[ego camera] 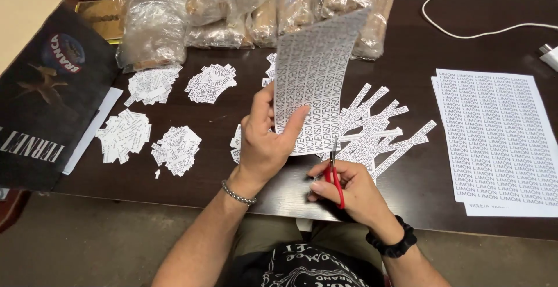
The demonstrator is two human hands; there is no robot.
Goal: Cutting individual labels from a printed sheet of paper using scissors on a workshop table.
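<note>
Left grip [264, 141] pinching printed sheet [311, 72], right grip [349, 191] clasping scissors [334, 173]

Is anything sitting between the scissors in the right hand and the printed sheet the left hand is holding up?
Nothing visible. The red-handled scissors in the right hand point up at the lower edge of the printed sheet, held by the left hand. Cut strips lie behind.

A home craft or packing table [407, 48]: printed label sheets [500, 141], cut label piles [174, 147], bagged goods [261, 8].
</note>
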